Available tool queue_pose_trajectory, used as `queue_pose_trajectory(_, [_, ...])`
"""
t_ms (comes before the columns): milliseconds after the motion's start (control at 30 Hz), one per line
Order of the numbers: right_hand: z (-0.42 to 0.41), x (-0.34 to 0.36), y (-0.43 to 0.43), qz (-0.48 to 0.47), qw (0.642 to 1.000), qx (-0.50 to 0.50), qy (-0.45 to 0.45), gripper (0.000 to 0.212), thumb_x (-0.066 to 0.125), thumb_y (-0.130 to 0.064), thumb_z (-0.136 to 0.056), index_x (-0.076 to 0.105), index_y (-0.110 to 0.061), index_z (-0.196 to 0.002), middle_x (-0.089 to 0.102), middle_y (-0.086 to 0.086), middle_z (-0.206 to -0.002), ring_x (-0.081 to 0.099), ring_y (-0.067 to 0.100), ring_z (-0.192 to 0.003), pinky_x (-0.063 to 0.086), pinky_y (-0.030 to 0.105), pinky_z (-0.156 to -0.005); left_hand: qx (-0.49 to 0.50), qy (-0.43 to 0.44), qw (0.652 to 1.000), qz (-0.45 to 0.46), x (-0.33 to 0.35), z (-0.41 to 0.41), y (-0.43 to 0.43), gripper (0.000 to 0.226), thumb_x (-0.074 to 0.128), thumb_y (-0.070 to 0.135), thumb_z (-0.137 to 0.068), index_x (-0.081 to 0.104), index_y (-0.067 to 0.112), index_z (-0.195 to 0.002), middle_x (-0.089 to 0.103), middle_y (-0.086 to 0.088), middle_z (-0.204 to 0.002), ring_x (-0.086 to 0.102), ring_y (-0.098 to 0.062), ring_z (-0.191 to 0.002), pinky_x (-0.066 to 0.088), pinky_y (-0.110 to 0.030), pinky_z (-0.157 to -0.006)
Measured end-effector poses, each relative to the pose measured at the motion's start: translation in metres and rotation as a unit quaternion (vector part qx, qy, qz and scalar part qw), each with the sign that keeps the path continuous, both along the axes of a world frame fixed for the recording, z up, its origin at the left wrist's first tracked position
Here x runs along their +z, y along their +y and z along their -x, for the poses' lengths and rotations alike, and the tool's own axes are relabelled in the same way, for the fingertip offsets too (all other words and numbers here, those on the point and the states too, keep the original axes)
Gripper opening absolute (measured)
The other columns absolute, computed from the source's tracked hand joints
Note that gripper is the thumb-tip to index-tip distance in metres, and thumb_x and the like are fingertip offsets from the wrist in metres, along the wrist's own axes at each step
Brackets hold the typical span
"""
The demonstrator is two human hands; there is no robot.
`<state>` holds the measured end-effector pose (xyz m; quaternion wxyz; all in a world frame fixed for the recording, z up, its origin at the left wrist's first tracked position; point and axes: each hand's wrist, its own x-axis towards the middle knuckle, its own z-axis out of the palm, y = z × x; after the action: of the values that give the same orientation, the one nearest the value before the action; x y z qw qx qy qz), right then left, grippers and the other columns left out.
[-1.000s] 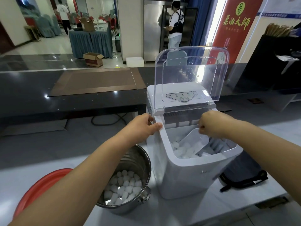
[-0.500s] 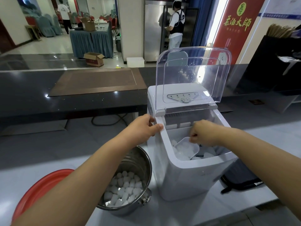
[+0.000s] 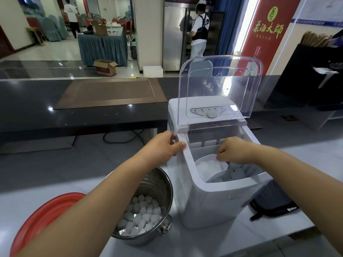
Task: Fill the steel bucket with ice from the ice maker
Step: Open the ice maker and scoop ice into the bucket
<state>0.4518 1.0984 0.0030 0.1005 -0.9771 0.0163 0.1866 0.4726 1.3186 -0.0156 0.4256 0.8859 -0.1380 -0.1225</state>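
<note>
One ice maker (image 3: 213, 201), white, stands on the pale worktop (image 3: 241, 242) with its one clear lid (image 3: 219, 86) tipped up and open. One control panel (image 3: 208, 111) sits on top behind the lid, its icons too small to read. One steel bucket (image 3: 154, 184) stands on the worktop just left of the ice maker, under the left forearm, with a layer of ice (image 3: 143, 217) in its bottom. Two hands: the left hand (image 3: 163, 147) clasps the ice maker's left top edge, thumb over the rim. The right hand (image 3: 233, 151) is inside the bin, fingers curled round the handle end of one clear scoop (image 3: 209, 167) loaded with ice. One red round tray (image 3: 42, 219) at the lower left. One black bag (image 3: 272, 204) to the right of the machine. One brown mat (image 3: 111, 93) on the dark counter behind. One red banner (image 3: 269, 30) carries yellow Chinese characters under a round logo. Two cardboard boxes: one on the floor (image 3: 105, 67), one on a draped table (image 3: 100, 28). Two people in the background, one at a steel fridge (image 3: 200, 28), one further left (image 3: 71, 13).
</note>
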Motion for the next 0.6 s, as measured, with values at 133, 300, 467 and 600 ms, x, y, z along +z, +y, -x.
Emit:
queue_pose_trajectory(133, [0.004,0.001,0.001,-0.045,0.999,-0.028,0.002,0.032,0.055,-0.011,-0.085,0.047,-0.008,-0.054,0.048,0.003,-0.059,0.038,0.014,-0.054,0.034,0.020,-0.051,-0.002,0.001,1.000,-0.004,0.000,0.000,0.000,0.039,0.056,0.040,-0.091,0.051,0.014,-0.120,0.065,-0.004,-0.102,0.064,-0.019,-0.090,0.055,-0.035,-0.083])
queue_pose_trajectory(300, [0.009,0.008,-0.008,-0.043,0.998,-0.046,-0.022,0.023,0.055,-0.013,-0.085,0.059,-0.004,-0.064,0.055,0.006,-0.064,0.046,0.017,-0.059,0.040,0.024,-0.057,0.000,0.000,1.000,-0.003,-0.003,0.000,0.001,0.039,0.055,0.041,-0.092,0.051,0.015,-0.120,0.065,-0.002,-0.099,0.064,-0.018,-0.090,0.055,-0.038,-0.084])
queue_pose_trajectory(467, [0.013,0.014,-0.014,-0.044,0.994,-0.078,-0.056,0.027,0.055,-0.013,-0.085,0.054,-0.005,-0.059,0.049,0.005,-0.061,0.040,0.016,-0.056,0.036,0.024,-0.053,-0.002,-0.002,1.000,0.005,-0.003,0.001,0.001,0.040,0.055,0.040,-0.092,0.051,0.014,-0.122,0.065,-0.002,-0.099,0.064,-0.017,-0.090,0.054,-0.038,-0.085])
queue_pose_trajectory(600, [0.020,0.021,-0.014,-0.064,0.989,-0.113,-0.066,0.033,0.057,-0.013,-0.088,0.053,-0.006,-0.056,0.047,0.002,-0.055,0.038,0.014,-0.049,0.035,0.022,-0.048,0.000,0.000,1.000,0.018,-0.005,0.002,0.001,0.043,0.054,0.040,-0.092,0.049,0.013,-0.125,0.065,-0.002,-0.100,0.064,-0.015,-0.090,0.054,-0.038,-0.085])
